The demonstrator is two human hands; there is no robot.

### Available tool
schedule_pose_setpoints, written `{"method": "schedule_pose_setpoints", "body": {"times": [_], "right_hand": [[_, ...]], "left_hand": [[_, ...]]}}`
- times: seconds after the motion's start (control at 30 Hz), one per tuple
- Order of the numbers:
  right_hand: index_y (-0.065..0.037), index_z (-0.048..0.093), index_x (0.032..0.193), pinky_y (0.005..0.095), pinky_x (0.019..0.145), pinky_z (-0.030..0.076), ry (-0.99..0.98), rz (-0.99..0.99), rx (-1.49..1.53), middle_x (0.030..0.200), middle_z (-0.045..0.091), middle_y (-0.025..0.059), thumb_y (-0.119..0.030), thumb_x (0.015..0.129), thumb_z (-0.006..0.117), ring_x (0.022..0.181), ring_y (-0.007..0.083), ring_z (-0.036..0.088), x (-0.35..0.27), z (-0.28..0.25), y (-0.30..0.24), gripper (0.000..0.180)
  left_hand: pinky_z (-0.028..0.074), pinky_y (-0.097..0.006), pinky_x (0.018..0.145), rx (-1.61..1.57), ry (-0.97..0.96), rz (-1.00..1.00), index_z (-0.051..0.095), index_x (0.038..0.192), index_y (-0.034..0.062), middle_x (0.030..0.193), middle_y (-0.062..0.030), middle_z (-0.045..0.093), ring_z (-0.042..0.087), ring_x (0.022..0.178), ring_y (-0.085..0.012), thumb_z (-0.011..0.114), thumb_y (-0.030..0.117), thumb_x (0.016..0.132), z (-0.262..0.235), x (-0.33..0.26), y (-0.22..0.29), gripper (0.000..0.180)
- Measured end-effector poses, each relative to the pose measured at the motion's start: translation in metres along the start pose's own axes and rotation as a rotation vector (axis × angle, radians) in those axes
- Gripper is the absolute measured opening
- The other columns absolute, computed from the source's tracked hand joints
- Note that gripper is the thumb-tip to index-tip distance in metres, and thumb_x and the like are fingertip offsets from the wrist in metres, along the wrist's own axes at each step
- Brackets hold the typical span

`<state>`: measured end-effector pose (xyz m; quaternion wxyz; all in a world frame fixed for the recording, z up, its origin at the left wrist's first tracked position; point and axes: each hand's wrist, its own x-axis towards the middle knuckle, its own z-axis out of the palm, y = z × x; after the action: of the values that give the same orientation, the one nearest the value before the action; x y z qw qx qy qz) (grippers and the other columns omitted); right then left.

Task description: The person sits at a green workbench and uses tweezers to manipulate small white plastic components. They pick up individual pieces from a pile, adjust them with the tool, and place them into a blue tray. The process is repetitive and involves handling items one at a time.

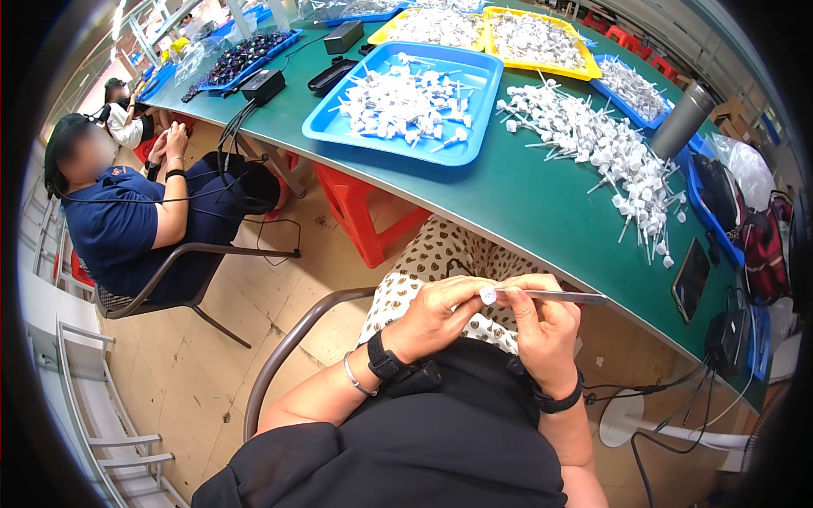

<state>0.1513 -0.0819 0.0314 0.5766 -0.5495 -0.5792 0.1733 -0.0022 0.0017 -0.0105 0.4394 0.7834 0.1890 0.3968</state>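
White plastic cap [488, 295] sits pinched at the fingertips of the left hand [436, 317], held over the person's lap, just short of the green table's edge [542, 222]. It looks tiny, light and rigid, so I judge it easy to drop or flick away; the sides are the place to grip it, leaving its face free. Left fingers are curled narrow around it, thumb and forefinger closed on the rim.

Right of the cap, a thin metal tool [550, 296], tweezers or a probe, I cannot tell which, meets it tip-first. The right hand [549, 326] is folded tight around the tool near its front end, with the handle sticking out past the knuckles. The tool seems stiff, slim and smooth, likely to slip if held loosely.

Room is tight: the table edge runs just above both hands, the chair's curved arm [288, 351] lies to the left of the left wrist, and cables [669, 398] hang to the right of the right wrist. Beyond the hands, up on the table, lie a loose heap of white parts [610, 148] and a blue tray [406, 97] of the same.
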Motion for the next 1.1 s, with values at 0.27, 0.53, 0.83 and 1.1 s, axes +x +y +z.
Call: {"method": "schedule_pose_setpoints", "body": {"times": [0.27,0.53,0.83,1.1], "right_hand": [[0.005,0.068,0.099,0.0274,0.067,0.055,0.001,0.099,0.114,0.090,0.069,0.0084,-0.003,0.097,0.064,0.078,0.0153,0.070,0.0039,-0.0073,-0.0030,0.008],[0.004,0.070,0.099,0.0243,0.066,0.052,0.071,0.056,0.118,0.091,0.070,0.0078,-0.004,0.095,0.068,0.075,0.0130,0.066,-0.0013,0.0010,-0.0021,0.009],[0.007,0.064,0.102,0.0284,0.081,0.058,-0.030,0.080,0.002,0.096,0.070,0.0105,-0.006,0.100,0.061,0.087,0.0164,0.070,-0.0024,-0.0038,-0.0021,0.014],[0.008,0.064,0.102,0.0285,0.079,0.058,-0.023,0.054,0.007,0.096,0.069,0.0105,-0.006,0.100,0.061,0.086,0.0166,0.070,-0.0018,-0.0035,-0.0003,0.014]], "left_hand": [[0.057,-0.033,0.076,-0.007,-0.003,0.017,0.069,0.110,-0.0010,0.101,-0.0143,0.073,0.072,0.087,-0.0262,0.064,0.001,0.094,-0.0013,0.0031,0.0011,0.017],[0.057,-0.035,0.076,-0.019,0.023,0.008,0.069,0.110,0.0027,0.101,-0.0136,0.073,0.071,0.088,-0.0286,0.065,-0.002,0.090,0.0002,0.0006,-0.0026,0.021],[0.057,-0.035,0.075,-0.010,0.027,0.011,0.069,0.110,0.0018,0.099,-0.0141,0.073,0.071,0.087,-0.0281,0.065,-0.003,0.090,0.0003,0.0005,-0.0018,0.022],[0.057,-0.035,0.073,0.007,0.032,0.021,0.069,0.110,0.0019,0.098,-0.0142,0.072,0.071,0.085,-0.0291,0.066,-0.002,0.089,0.0004,0.0016,-0.0015,0.021]]}}
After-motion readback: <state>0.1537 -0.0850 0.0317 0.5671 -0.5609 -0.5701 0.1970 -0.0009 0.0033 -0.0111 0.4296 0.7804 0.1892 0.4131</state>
